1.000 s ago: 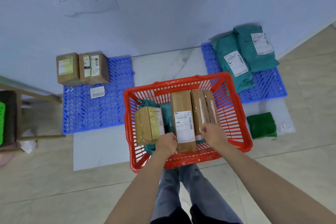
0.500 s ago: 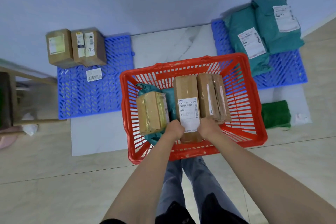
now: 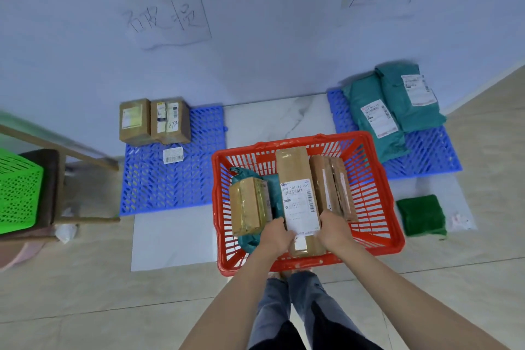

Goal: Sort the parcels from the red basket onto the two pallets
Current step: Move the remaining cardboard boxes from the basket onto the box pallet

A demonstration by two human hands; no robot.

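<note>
The red basket (image 3: 377, 224) stands on the floor in front of me. In it a long brown box with a white label (image 3: 295, 179) lies in the middle. My left hand (image 3: 274, 236) grips its near left edge and my right hand (image 3: 333, 230) grips its near right edge. A short taped box (image 3: 248, 204) leans at the left over a teal bag (image 3: 274, 193). Another brown box (image 3: 331, 187) stands at the right. The left blue pallet (image 3: 170, 185) carries two brown boxes (image 3: 154, 121). Two teal bags (image 3: 395, 105) lie on the right blue pallet (image 3: 431, 153).
A loose white label (image 3: 173, 156) lies on the left pallet. A green cloth (image 3: 422, 214) sits on the white tile right of the basket. At the far left, a green crate (image 3: 18, 193) rests on a wooden chair (image 3: 56, 179). Handwritten signs hang on the wall.
Both hands have closed in on the near end of the long labelled box, the right hand shifting left onto it. The view has tilted down and back up.
</note>
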